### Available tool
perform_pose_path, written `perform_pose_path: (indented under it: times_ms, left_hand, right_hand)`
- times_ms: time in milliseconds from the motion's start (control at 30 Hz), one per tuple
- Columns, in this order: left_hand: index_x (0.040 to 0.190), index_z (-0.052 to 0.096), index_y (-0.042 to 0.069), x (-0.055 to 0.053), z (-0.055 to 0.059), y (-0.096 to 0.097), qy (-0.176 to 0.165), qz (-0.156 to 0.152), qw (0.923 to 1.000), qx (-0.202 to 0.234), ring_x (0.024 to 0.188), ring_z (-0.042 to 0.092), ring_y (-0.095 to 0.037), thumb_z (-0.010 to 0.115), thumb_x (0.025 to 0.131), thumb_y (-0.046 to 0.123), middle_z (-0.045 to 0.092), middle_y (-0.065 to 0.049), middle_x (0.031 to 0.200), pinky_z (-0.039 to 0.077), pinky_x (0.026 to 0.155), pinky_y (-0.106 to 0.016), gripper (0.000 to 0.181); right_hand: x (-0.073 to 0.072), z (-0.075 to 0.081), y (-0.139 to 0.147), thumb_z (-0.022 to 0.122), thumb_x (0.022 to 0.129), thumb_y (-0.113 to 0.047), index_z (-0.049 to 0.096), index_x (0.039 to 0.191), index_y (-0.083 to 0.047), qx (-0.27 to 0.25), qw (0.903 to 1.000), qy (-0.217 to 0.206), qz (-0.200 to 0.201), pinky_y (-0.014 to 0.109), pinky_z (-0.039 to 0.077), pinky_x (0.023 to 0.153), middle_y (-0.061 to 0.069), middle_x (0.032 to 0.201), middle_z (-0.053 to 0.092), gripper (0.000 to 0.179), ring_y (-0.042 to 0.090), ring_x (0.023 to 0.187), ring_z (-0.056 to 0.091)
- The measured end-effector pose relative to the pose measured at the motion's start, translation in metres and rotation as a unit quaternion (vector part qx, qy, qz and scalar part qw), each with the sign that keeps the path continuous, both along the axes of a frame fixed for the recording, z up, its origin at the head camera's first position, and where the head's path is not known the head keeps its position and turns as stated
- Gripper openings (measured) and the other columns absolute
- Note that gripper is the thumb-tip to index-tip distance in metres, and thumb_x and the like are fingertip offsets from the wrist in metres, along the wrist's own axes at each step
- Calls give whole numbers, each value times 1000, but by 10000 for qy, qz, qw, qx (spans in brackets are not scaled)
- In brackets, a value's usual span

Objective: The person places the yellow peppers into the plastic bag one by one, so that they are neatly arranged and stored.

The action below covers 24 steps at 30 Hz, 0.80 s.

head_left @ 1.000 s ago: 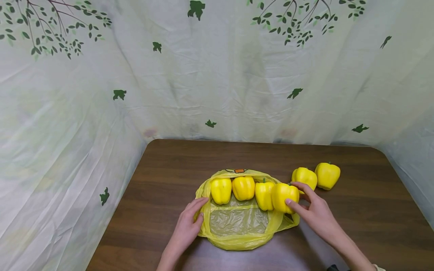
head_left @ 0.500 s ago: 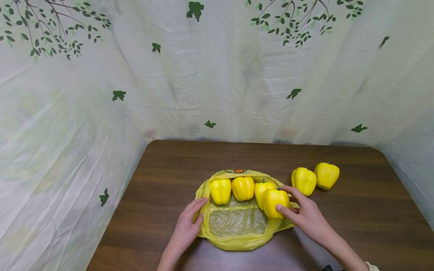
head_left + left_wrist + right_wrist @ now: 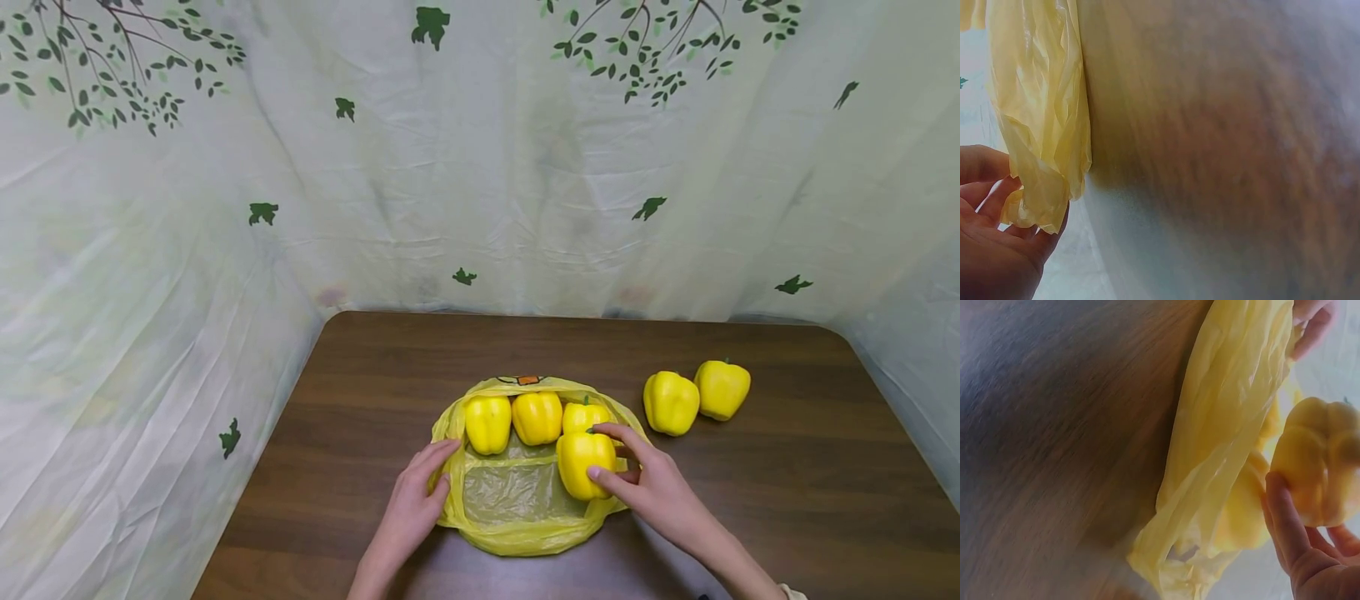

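We see a pepper [image 3: 579, 465], plump and glossy, an even bright yellow with a short green stem [image 3: 590, 430] at its top, just right of centre in the lower half of the head view. The right hand [image 3: 651, 487] pinches it between thumb and fingers, over the right part of the bag [image 3: 525, 540]; whether it touches the plastic, we cannot tell. The left hand [image 3: 415, 492] grips the bag's left edge. The bag is thin, crinkled, translucent yellow, and three more peppers [image 3: 537, 418] sit in a row along its far side. Two others [image 3: 671, 403] sit touching on the table [image 3: 375, 392] at the right of the frame.

The right wrist view gives us, at right, what the head view hides: a lobed end [image 3: 1322, 456] with deep creases, tinted more orange. The left wrist view shows us, at lower left, plastic caught between thumb and fingers. Only the head view has the stem and an orange print [image 3: 528, 380] on the bag's far rim.
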<state>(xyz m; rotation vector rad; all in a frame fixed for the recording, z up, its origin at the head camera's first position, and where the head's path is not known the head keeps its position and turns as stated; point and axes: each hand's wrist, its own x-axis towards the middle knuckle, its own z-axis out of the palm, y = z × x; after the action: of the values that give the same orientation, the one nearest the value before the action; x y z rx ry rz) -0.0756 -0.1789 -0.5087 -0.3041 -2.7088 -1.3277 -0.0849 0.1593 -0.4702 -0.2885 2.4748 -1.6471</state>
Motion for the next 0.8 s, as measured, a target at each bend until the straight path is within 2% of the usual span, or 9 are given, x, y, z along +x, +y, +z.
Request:
perform_pose_path:
  times_ms: [200, 500, 800]
  left_hand:
    - [130, 63, 6, 0, 0, 0, -23, -1, 10000, 17, 128, 49, -25, 60, 86, -11, 59, -2, 133, 37, 107, -49, 47]
    - [130, 63, 6, 1, -1, -1, 24, -19, 10000, 23, 129, 49, -25, 60, 85, -12, 59, -3, 133, 37, 107, -48, 48]
    - [129, 64, 5, 0, 0, 0, -25, 19, 10000, 48, 129, 48, -25, 61, 86, -11, 59, -2, 133, 37, 108, -48, 46]
  right_hand:
    - [2, 0, -9, 78, 84, -30, 56, 131, -22, -129, 9994, -321, 7, 27, 57, 75, 12, 134, 52, 53, 32, 109, 57]
    - [6, -5, -24, 78, 84, -34, 57, 130, -23, -13, 9993, -307, 221, 26, 56, 76, 10, 129, 56, 52, 31, 108, 56]
    - [5, -14, -43, 76, 86, -35, 56, 132, -23, -284, 9975, -299, 573, 26, 57, 75, 7, 130, 56, 52, 29, 108, 55]
